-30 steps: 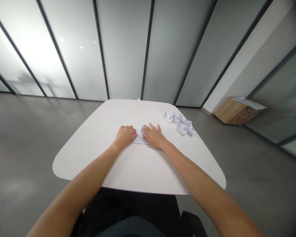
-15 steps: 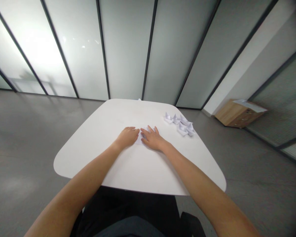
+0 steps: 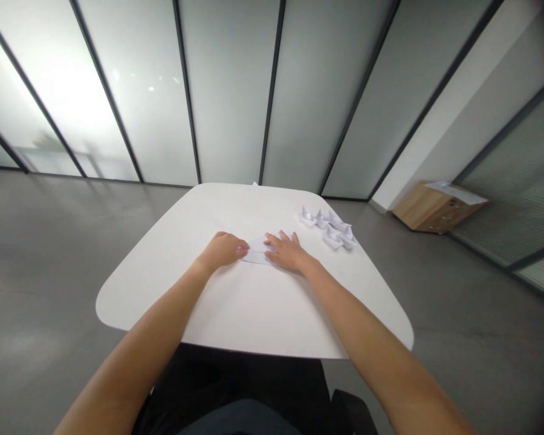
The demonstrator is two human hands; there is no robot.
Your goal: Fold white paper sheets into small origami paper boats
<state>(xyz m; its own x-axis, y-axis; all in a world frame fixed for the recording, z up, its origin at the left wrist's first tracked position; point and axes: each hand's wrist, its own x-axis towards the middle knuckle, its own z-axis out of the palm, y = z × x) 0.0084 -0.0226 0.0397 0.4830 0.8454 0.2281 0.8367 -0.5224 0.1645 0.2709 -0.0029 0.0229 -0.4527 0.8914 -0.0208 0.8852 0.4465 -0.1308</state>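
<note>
A folded sheet of white paper (image 3: pixel 256 251) lies on the white table (image 3: pixel 236 308) in front of me, with a crease running across it. At its left end, my left hand (image 3: pixel 225 249) pinches the edge between thumb and fingers. My right hand (image 3: pixel 286 250) rests on the right part of the sheet, fingers spread and pressing it down. That hand covers much of the paper's right side.
Several folded white paper boats (image 3: pixel 329 226) stand together near the table's right edge. A small white bit of paper (image 3: pixel 254 183) shows at the far edge. On the floor to the right is a wooden cabinet (image 3: pixel 435 208); frosted glass panels (image 3: pixel 226 90) rise behind.
My left hand has moved left to the end of the paper and closed on it. My right hand has shifted slightly right, and more of the sheet shows between them.
</note>
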